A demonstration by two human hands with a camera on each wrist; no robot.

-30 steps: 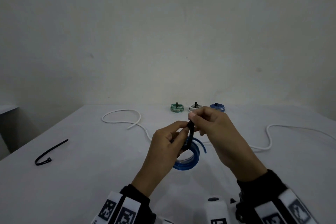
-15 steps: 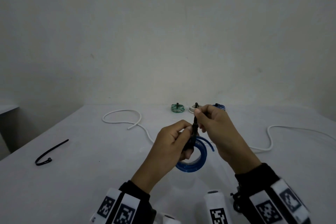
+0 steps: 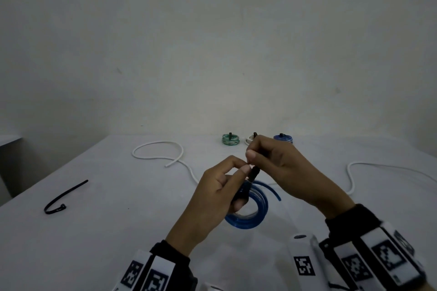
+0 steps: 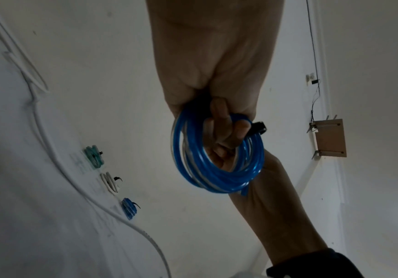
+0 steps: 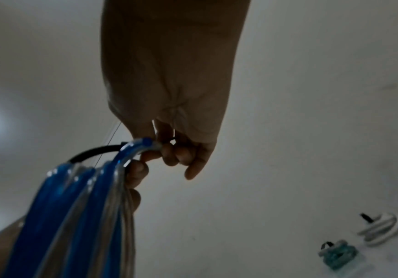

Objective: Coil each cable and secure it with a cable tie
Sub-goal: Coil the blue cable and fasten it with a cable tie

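Observation:
A blue cable coil hangs above the table from my left hand, whose fingers curl through it. Over the coil's top runs a black cable tie, with its head beside my left fingertips. My right hand is just above and pinches the tie's tail between thumb and fingers. In the right wrist view the tie arches over the coil's strands next to my right fingers. One free blue end sticks out to the right.
A long loose white cable snakes across the table behind my hands to the right edge. A spare black cable tie lies at the left. Tied green, white and blue coils sit in a row at the back.
The coil has shifted slightly right and lower. My right hand has drawn the tie's tail upward, so the black strap now stands more stretched between both hands.

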